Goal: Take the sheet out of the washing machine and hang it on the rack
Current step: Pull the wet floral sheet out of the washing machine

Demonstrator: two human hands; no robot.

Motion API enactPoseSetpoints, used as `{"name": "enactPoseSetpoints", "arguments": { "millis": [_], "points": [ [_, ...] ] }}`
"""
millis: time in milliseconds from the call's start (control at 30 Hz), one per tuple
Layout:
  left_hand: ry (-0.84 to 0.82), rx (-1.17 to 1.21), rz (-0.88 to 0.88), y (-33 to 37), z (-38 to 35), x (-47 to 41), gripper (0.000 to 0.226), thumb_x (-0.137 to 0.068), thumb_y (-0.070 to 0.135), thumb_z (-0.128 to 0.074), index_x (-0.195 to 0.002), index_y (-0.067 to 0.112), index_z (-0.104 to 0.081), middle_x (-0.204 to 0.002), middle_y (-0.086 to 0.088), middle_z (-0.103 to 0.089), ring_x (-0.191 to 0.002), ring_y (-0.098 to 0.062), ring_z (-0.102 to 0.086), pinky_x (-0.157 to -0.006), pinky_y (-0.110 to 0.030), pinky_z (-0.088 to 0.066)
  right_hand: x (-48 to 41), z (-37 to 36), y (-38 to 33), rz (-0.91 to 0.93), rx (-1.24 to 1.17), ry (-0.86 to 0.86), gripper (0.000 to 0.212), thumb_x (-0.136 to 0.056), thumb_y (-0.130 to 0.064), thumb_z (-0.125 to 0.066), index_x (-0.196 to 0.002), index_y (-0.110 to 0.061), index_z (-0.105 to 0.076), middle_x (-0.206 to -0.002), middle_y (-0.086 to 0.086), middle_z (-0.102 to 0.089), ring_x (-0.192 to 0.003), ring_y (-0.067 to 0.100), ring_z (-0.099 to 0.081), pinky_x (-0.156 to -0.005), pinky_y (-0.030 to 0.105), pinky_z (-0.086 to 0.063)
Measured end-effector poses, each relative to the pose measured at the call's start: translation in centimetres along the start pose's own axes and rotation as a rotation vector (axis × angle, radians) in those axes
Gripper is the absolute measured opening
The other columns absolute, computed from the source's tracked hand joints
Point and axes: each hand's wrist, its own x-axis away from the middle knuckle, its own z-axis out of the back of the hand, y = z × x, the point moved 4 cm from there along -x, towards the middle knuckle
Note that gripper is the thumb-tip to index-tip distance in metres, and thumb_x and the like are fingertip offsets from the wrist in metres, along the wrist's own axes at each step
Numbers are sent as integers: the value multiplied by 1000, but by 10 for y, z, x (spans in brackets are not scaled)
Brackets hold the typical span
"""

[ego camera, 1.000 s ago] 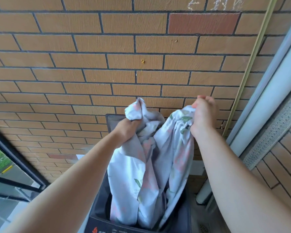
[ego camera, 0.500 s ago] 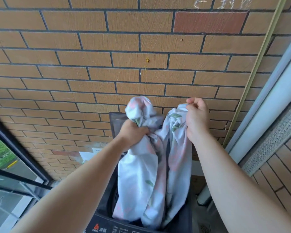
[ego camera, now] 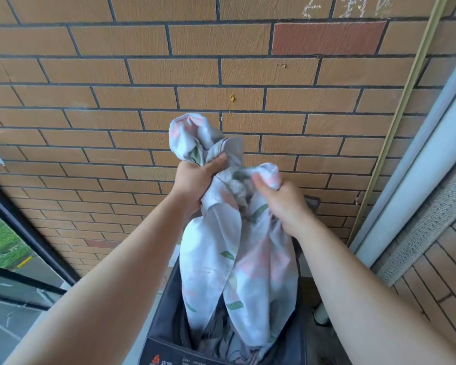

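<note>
Brick wall [ego camera: 142, 75] behind washing machine [ego camera: 169, 349] and sheet [ego camera: 216, 259]

Bright daylight, wide-angle bowing, slight blur

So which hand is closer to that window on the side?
Left. The left hand grips the floral sheet on the window side; the right hand grips it farther over, toward the white frame.
</note>
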Motion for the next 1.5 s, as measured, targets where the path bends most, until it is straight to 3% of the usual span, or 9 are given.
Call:
{"name": "enactPoseSetpoints", "arguments": {
  "millis": [200,433,600,833,1000,1100,1267,1400,1500],
  "points": [
    [-49,-776,-334,20,15,-11,33,-79,42,-82,-102,21,-72,-99,1,-73,-97,-20,-68,-84,-35,-54,-20,36,-47,-60,-422,225,34,-80,-46,-77,-94,-16,-68,-87,7,-72,-78,26,-70,-70,42,-56],
    [-528,-421,-499,11,-42,18,79,-75,58,-79,-127,2,-60,-121,-10,-70,-117,-15,-63,-103,-36,-49,0,-6,-87,44,-442,-97,23,-84,-24,-77,-101,-10,-73,-96,12,-77,-90,30,-74,-87,51,-59],
    [-253,-387,-351,5,-17,0,42,-66,35,-84,-103,19,-72,-104,-4,-76,-103,-25,-71,-89,-52,-57,2,0,-74,96,-741,-513,70,-84,-21,-77,-136,10,-44,-134,34,-53,-122,42,-56,-109,54,-43],
    [-127,-201,-186,21,-8,3,32,-64,11,-79,-94,7,-72,-96,-16,-75,-95,-35,-73,-84,-58,-58,18,5,-21,121,-177,-442,112,-69,-41,-90,-157,-34,-21,-157,-10,-37,-142,8,-40,-112,33,-39],
    [-265,-231,-68,51,-44,16,41,-50,8,-82,-89,3,-72,-93,-17,-76,-85,-32,-74,-83,-54,-60,58,-44,-13,92,178,-530,55,-68,-50,-89,-100,-9,-72,-95,9,-75,-94,22,-71,-83,44,-58],
    [-373,-215,170,69,-65,25,46,-49,0,-75,-95,5,-69,-95,-19,-73,-92,-33,-72,-94,-57,-53,63,-60,-14,-30,191,-478,60,-74,-52,-84,-51,-16,-42,-40,-10,-46,-46,12,-47,-54,24,-41],
    [-388,75,235,89,-50,13,44,-63,6,-64,-107,9,-66,-111,-17,-61,-95,-35,-61,-91,-41,-49,53,-70,-11,-205,-181,-112,43,-89,-23,-76,-112,12,-64,-105,25,-70,-93,32,-66,-71,34,-53],
    [-350,-87,-34,55,-3,5,75,-74,20,-69,-145,27,-46,-120,7,-68,-117,-10,-60,-109,-44,-44,36,-65,-9,-291,-423,18,19,-85,-18,-79,-83,-17,-60,-87,2,-63,-68,12,-56,-57,19,-44],
    [-485,-299,18,-8,23,17,119,-59,48,-85,-157,37,-20,-159,12,-26,-148,-6,-21,-114,-34,-26,19,-53,-29,-291,-534,43,29,-71,-21,-85,-90,-10,-66,-91,7,-72,-76,19,-68,-74,32,-57]
  ]
}}
